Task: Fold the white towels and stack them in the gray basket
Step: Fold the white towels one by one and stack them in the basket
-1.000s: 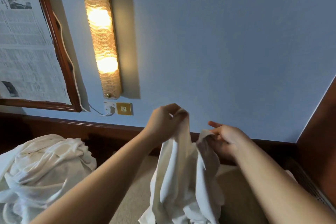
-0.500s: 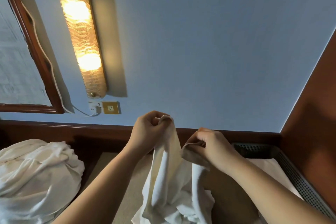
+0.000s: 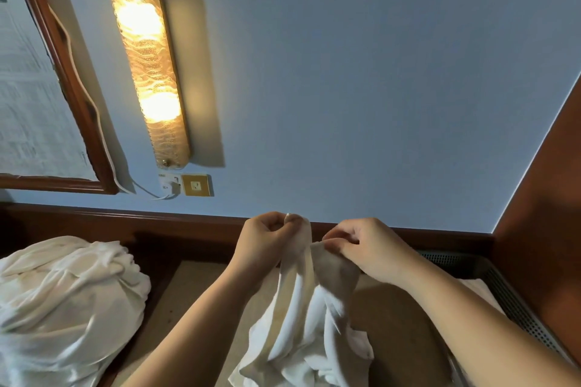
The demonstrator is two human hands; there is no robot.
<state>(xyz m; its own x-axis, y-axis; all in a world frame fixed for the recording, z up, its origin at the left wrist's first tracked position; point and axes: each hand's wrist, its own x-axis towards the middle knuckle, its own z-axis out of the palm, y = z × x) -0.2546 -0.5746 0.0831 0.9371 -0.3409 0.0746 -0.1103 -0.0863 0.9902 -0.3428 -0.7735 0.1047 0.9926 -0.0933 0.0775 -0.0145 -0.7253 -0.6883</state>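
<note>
A crumpled white towel (image 3: 301,324) hangs from both hands above the tan surface. My left hand (image 3: 267,245) grips its top edge in curled fingers. My right hand (image 3: 367,248) pinches the neighbouring part of the edge, close beside the left hand. The gray perforated basket (image 3: 515,302) stands at the right against the wooden panel, with a pale towel (image 3: 481,289) lying inside it, partly hidden by my right forearm. A pile of unfolded white towels (image 3: 66,302) sits at the left.
A dark wooden ledge (image 3: 188,223) runs along the blue wall behind the surface. A lit wall lamp (image 3: 144,56), a socket plate (image 3: 195,185) with a white cable, and a framed picture (image 3: 34,104) hang on the wall. A brown wooden panel (image 3: 547,214) closes the right side.
The view has turned right and down, bringing the basket into sight. My right hand changed from open beside the towel to pinching its edge, and both hands drew closer together.
</note>
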